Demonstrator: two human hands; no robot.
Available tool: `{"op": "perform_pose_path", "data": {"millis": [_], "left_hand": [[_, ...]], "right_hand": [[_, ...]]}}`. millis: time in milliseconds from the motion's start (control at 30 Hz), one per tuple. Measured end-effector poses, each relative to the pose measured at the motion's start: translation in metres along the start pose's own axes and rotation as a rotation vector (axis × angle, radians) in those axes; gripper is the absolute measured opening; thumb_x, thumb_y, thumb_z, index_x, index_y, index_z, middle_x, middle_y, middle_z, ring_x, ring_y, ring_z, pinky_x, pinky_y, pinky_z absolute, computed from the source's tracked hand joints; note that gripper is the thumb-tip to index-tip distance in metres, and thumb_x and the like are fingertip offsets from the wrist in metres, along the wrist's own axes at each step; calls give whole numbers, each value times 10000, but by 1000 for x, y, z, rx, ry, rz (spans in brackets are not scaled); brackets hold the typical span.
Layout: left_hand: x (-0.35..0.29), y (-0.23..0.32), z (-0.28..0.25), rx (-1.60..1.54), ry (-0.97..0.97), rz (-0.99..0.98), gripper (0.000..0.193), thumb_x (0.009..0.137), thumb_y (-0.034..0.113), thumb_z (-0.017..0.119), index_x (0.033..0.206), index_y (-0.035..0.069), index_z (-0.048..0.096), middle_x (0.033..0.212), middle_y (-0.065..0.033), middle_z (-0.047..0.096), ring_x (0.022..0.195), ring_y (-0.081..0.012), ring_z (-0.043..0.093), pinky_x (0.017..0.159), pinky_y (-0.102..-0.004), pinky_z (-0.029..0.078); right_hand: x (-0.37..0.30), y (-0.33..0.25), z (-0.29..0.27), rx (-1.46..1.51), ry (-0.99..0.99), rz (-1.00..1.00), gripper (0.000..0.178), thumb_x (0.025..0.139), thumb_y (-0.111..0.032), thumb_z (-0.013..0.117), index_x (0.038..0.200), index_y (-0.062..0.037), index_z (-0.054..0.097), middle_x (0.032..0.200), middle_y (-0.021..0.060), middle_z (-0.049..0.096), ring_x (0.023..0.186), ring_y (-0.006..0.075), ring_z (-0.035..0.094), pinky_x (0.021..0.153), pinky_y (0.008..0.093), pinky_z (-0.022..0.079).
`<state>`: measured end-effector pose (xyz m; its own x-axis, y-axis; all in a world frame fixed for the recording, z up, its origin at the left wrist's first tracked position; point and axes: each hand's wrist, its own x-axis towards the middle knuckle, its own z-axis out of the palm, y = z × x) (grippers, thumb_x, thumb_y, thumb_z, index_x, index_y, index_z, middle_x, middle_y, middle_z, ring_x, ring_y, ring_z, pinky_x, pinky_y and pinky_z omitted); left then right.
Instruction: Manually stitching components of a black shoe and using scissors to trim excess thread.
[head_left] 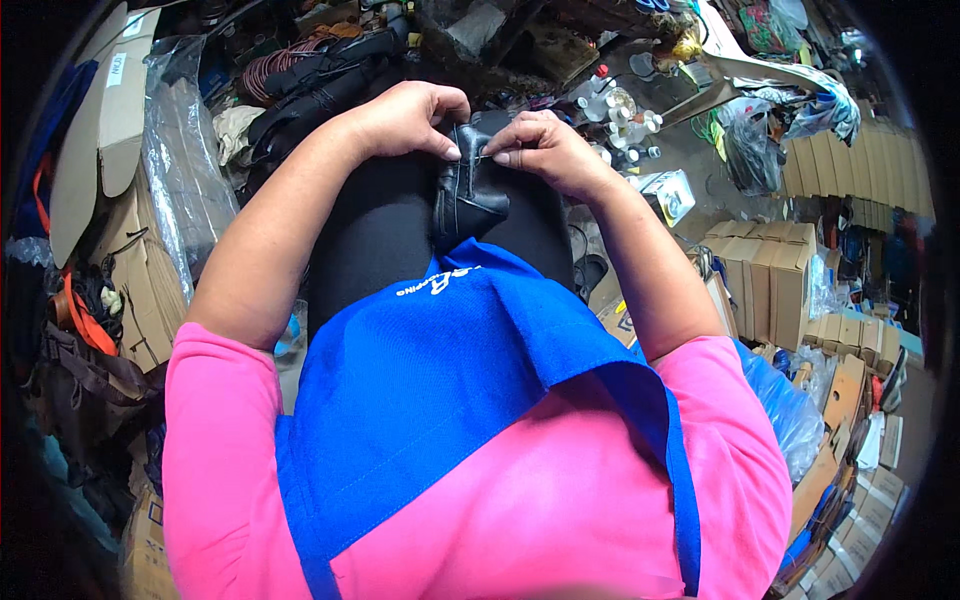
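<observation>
A black leather shoe upper with stitched seams rests on my dark-clad thighs. At its left top edge, my left hand is closed, with thumb and forefinger gripping the leather. From the other side my right hand pinches the upper's right edge, its fingers bent together. A thin pale line shows by the right fingertips; it is too small to name. The two hands are a short gap apart. The lower end of the upper lies just beyond my blue apron.
White bottles and a rectangular can stand ahead to the right. Cardboard boxes are stacked at the right. Flat cardboard and plastic-wrapped sheets lean at the left. Coiled cable lies beyond my left hand.
</observation>
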<state>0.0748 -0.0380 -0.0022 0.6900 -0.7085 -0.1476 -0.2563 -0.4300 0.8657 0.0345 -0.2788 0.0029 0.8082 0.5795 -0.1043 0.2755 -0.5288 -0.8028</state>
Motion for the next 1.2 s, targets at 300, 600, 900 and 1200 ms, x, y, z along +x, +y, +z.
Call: {"op": "perform_pose_path", "data": {"millis": [300, 600, 900, 1200], "left_hand": [[-33, 0, 18, 117, 393, 173, 366, 722, 6, 694, 1078, 35, 612, 852, -53, 546, 720, -151, 524, 696, -299, 467], [-73, 19, 31, 495, 691, 262, 135, 763, 66, 678, 881, 121, 716, 770, -29, 557, 890, -217, 569, 940, -387, 371], [-71, 18, 33, 548, 582, 142, 163, 741, 127, 717, 882, 207, 732, 743, 7, 484, 850, -197, 510, 834, -374, 342], [-71, 28, 36, 648, 584, 219, 170, 727, 106, 714, 865, 204, 727, 755, 15, 502, 852, -192, 511, 846, -373, 338]], "right_hand": [[-15, -22, 23, -330, 310, -106, 143, 729, -212, 777, 842, -148, 717, 758, -22, 631, 805, 154, 543, 786, 307, 393], [-15, -16, 10, -383, 145, -51, 188, 821, -236, 672, 978, -323, 729, 881, -46, 602, 982, 193, 496, 934, 407, 287], [-8, -15, 5, -301, 67, -11, 178, 835, -242, 655, 967, -334, 731, 937, -27, 618, 1026, 224, 496, 971, 422, 287], [-8, -20, 4, -258, 67, -36, 173, 816, -174, 692, 983, -182, 738, 857, 6, 611, 926, 190, 518, 884, 336, 386]]}}
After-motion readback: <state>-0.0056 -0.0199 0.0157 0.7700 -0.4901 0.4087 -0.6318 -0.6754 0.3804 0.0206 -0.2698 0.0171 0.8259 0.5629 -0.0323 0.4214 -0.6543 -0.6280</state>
